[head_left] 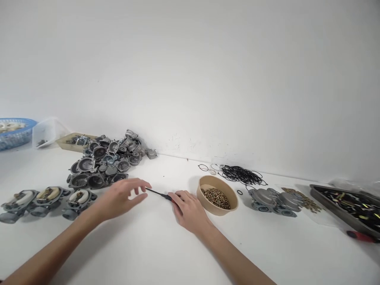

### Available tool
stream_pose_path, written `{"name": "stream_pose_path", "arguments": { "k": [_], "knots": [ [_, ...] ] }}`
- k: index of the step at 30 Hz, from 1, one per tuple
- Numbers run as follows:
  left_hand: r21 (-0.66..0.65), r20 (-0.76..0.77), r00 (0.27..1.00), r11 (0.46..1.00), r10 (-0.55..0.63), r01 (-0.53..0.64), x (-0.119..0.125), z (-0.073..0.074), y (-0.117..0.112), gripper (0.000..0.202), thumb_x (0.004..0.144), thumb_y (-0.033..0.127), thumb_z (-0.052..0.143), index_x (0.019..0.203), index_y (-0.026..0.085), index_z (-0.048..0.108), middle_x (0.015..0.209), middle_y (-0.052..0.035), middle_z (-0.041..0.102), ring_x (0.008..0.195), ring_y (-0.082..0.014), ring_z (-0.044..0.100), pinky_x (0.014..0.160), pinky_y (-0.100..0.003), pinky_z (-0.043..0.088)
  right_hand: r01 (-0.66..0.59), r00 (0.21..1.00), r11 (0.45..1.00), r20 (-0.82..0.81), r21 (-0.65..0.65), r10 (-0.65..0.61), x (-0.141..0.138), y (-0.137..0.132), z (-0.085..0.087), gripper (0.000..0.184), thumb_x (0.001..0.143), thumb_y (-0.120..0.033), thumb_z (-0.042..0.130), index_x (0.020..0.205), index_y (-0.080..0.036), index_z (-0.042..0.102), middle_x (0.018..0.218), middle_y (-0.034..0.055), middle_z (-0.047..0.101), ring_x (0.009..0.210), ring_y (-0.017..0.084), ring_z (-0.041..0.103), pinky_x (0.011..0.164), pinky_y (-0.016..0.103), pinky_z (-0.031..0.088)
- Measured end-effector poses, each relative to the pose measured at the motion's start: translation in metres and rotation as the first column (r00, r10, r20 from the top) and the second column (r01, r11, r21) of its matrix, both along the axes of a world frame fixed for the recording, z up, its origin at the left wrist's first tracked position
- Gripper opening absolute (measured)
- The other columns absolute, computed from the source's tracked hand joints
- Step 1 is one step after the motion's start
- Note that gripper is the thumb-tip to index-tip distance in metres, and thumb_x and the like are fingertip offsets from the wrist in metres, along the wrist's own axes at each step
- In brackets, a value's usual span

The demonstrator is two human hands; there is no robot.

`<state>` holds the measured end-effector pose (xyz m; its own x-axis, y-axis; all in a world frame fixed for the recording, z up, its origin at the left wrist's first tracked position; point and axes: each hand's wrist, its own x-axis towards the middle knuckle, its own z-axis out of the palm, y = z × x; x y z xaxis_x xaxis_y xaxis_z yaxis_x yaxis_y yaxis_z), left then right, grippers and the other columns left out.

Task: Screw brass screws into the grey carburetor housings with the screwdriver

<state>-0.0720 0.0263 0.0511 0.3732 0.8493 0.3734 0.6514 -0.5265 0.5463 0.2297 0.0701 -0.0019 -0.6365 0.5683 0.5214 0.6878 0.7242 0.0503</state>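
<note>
My right hand [189, 209] rests on the white table and is closed on the red handle of a small screwdriver [158, 194], whose dark shaft points left. My left hand [121, 197] hovers just left of the shaft's tip, fingers loosely apart and holding nothing I can see. A tan bowl [204, 183] of small brass screws stands right beside my right hand. In a row at the left sit three assembled grey carburetor bodies [47, 200].
A heap of grey metal housings [103, 162] lies behind my left hand. Black O-rings [240, 174] are piled near the wall. Further right are two grey castings [274, 201], loose brass parts [305, 201], a dark tray [319, 192] and a red-handled tool [360, 236]. A blue basket [14, 136] stands far left.
</note>
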Motion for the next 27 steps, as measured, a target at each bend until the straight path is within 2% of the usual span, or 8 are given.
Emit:
{"name": "stream_pose_path", "arguments": {
  "k": [3,5,7,12,16,18,22,27],
  "knots": [
    [0.115,0.065,0.947,0.94,0.315,-0.32,-0.035,0.004,-0.03,0.035,0.107,0.052,0.054,0.129,0.031,0.072,0.115,-0.0052,0.08,0.092,-0.0247,0.076,0.071,-0.031,0.061,0.038,0.999,0.996,-0.014,-0.081,-0.039,0.008,0.004,-0.001,0.022,0.106,-0.017,0.055,0.121,-0.023,0.07,0.103,0.0061,0.076,0.092,0.022,0.07,0.083,0.034,0.053],
    [0.211,0.062,0.796,0.772,0.602,-0.6,-0.057,-0.007,-0.049,0.037,0.105,0.056,0.053,0.128,0.032,0.07,0.128,-0.0072,0.076,0.107,-0.0332,0.075,0.076,-0.039,0.062,0.057,0.998,0.99,-0.018,-0.126,-0.059,0.012,0.004,0.0,0.023,0.107,-0.018,0.053,0.121,-0.025,0.071,0.103,0.0057,0.076,0.094,0.022,0.069,0.084,0.034,0.053],
    [0.258,0.017,0.65,0.625,0.76,-0.737,-0.073,-0.024,-0.063,0.037,0.106,0.055,0.049,0.129,0.033,0.068,0.129,-0.0089,0.076,0.123,-0.0411,0.069,0.089,-0.053,0.061,0.069,0.997,0.984,-0.016,-0.165,-0.073,0.013,0.004,0.0,0.025,0.108,-0.019,0.051,0.123,-0.025,0.071,0.104,0.0062,0.076,0.096,0.023,0.069,0.085,0.035,0.053],
    [0.214,-0.048,0.529,0.526,0.847,-0.823,-0.078,-0.06,-0.069,0.033,0.107,0.056,0.046,0.126,0.036,0.065,0.13,-0.0076,0.074,0.122,-0.0415,0.071,0.086,-0.056,0.064,0.101,0.994,0.966,-0.007,-0.237,-0.106,0.01,0.001,0.001,0.028,0.109,-0.019,0.048,0.123,-0.026,0.072,0.105,0.0066,0.075,0.098,0.023,0.068,0.088,0.037,0.052],
    [0.218,-0.049,0.434,0.434,0.9,-0.874,-0.064,-0.061,-0.069,0.038,0.11,0.059,0.043,0.124,0.033,0.067,0.132,-0.0113,0.075,0.104,-0.0397,0.077,0.065,-0.045,0.062,0.135,0.99,0.95,0.007,-0.281,-0.138,0.011,-0.001,0.006,0.026,0.108,-0.019,0.052,0.123,-0.027,0.072,0.108,0.0054,0.075,0.101,0.023,0.069,0.088,0.035,0.051],
    [0.197,-0.045,0.441,0.441,0.896,-0.876,-0.059,-0.058,-0.07,0.041,0.11,0.06,0.043,0.123,0.032,0.069,0.132,-0.0131,0.075,0.093,-0.0369,0.079,0.057,-0.04,0.058,0.153,0.988,0.941,0.02,-0.303,-0.154,0.012,-0.002,0.009,0.026,0.106,-0.019,0.054,0.122,-0.027,0.073,0.109,0.0044,0.076,0.102,0.022,0.069,0.088,0.034,0.051],
    [0.149,-0.045,0.547,0.547,0.836,-0.824,-0.061,-0.06,-0.069,0.037,0.105,0.058,0.05,0.122,0.035,0.074,0.137,-0.0095,0.074,0.095,-0.0363,0.08,0.053,-0.036,0.057,0.214,0.977,0.919,0.048,-0.332,-0.21,0.017,-0.004,0.015,0.027,0.106,-0.018,0.053,0.119,-0.027,0.074,0.108,0.0043,0.076,0.102,0.021,0.069,0.092,0.034,0.05],
    [0.143,0.036,0.783,0.772,0.621,-0.619,-0.059,-0.071,-0.057,0.034,0.098,0.055,0.063,0.121,0.034,0.075,0.141,-0.0063,0.074,0.116,-0.0373,0.077,0.08,-0.039,0.065,0.303,0.953,0.892,0.077,-0.336,-0.295,0.02,-0.005,0.02,0.026,0.103,-0.016,0.054,0.117,-0.024,0.074,0.109,0.0072,0.074,0.103,0.023,0.068,0.088,0.034,0.048]
  ]
}}
